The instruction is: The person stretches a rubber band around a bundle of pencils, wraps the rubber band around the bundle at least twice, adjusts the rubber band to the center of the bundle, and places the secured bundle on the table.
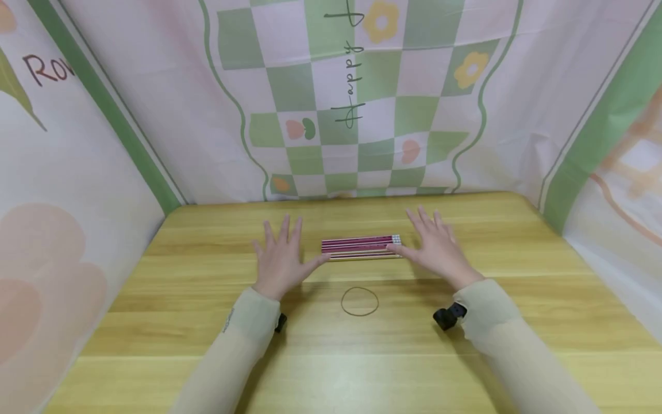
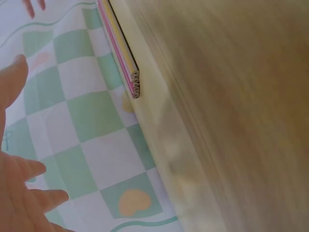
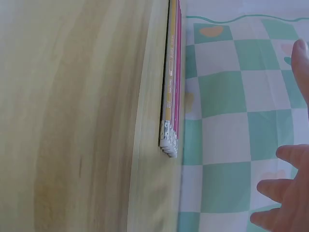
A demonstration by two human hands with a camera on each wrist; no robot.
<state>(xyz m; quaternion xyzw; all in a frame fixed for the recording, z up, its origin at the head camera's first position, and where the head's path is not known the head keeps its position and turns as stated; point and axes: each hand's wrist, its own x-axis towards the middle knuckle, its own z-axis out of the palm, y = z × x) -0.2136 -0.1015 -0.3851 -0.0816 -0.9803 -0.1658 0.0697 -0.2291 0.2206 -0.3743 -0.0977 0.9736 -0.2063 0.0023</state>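
Several pencils [image 1: 357,247] lie side by side in a flat row on the table, maroon and yellowish, with white erasers in metal ends at the right. The left wrist view shows the eraserless ends of the pencils [image 2: 135,84]; the right wrist view shows their eraser ends [image 3: 168,140]. My left hand [image 1: 279,261] hovers to the left of the row, fingers spread, holding nothing. On the other side my right hand [image 1: 437,247] is held likewise, its thumb overlapping the eraser ends in the head view. A thin rubber band [image 1: 360,301] lies in a loop nearer to me.
The wooden table [image 1: 336,368] ends at the back against a green and white checked curtain [image 1: 336,86]. More printed cloth [image 1: 67,172] hangs on the left and right sides. A black wrist camera [image 1: 449,316] sits under the right cuff.
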